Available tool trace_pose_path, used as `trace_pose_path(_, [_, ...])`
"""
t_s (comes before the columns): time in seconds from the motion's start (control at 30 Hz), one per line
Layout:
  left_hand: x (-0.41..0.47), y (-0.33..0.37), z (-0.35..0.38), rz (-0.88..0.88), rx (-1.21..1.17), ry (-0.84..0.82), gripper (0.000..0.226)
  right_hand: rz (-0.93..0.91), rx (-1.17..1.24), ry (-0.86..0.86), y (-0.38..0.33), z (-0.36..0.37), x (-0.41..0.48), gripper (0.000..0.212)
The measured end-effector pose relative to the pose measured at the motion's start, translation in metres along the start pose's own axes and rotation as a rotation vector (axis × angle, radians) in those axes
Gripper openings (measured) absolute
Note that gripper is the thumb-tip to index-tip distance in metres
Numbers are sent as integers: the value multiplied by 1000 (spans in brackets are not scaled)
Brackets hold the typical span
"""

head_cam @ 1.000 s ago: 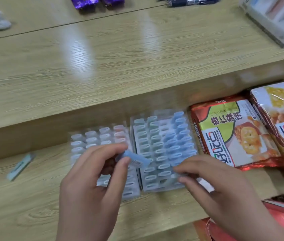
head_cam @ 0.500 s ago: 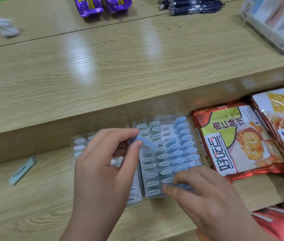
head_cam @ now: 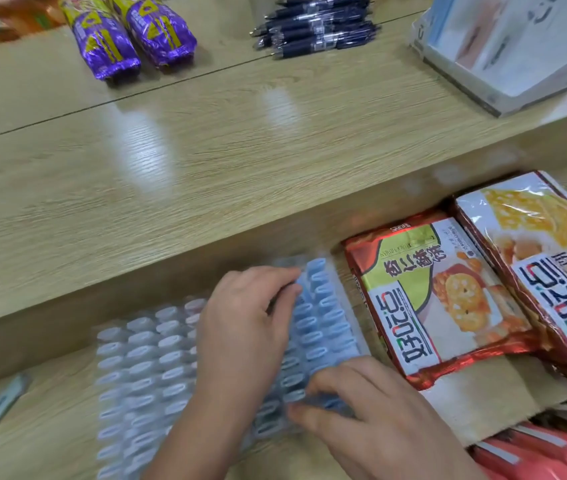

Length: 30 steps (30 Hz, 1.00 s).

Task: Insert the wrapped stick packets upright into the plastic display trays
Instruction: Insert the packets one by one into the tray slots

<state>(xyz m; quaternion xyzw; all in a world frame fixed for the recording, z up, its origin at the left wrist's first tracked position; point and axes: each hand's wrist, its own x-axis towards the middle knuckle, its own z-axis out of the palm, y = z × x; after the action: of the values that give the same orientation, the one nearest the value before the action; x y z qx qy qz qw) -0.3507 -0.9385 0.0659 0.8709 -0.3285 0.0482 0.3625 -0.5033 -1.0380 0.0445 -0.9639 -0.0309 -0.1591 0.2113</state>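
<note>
I see my left hand [head_cam: 245, 327] pinching a packet [head_cam: 298, 287] at its fingertips, toward one o'clock over the right tray's [head_cam: 325, 329] far slots, axis hidden; my right hand [head_cam: 372, 420] curls at the tray's six o'clock edge, grip unclear.

The red cracker pack [head_cam: 438, 299] carries large black stylised characters on a white band and Chinese characters on a green panel, upside down and too blurred to read surely. The neighbouring pack [head_cam: 552, 271] repeats the large characters.
</note>
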Motion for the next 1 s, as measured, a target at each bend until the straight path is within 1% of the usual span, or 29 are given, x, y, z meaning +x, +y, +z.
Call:
trace_pose_path(0.13, [2,-5,0,18,32,25,14,-5,1,-50,0,-1,1,24])
trace_pose_path(0.33, [-3,-13,-1,144,140,49,13,6,21,-40,1,2,0,22])
trace_pose_path(0.43, [-5,-16,0,181,128,52,12,8,25,-33,2,1,1,32])
trace_pose_path(0.5, [-6,-14,1,192,131,21,11,15,29,-31,2,2,2,33])
trace_pose_path(0.6, [-5,-12,5,178,177,-41,16,9,31,-14,2,2,2,28])
trace_pose_path(0.7, [-4,-11,7,153,156,-78,15,9,25,-18,1,0,3,31])
trace_pose_path(0.77, [-3,-11,5,188,244,-145,15,10,15,-23,0,0,2,25])
trace_pose_path(0.8, [-3,-11,2,209,305,-184,17,11,18,-21,0,1,2,25])
trace_pose_path(0.83, [-3,-10,-1,223,365,-219,24,8,21,-19,0,1,3,25])
trace_pose_path(0.9, [-5,-8,-9,230,460,-269,43,3,22,-27,0,2,3,27])
trace_pose_path(0.97, [-12,-7,-18,213,483,-309,54,1,19,-46,1,0,2,41])
trace_pose_path(1.0, [-16,-8,-25,178,446,-321,57,21,40,-68,1,1,3,42])
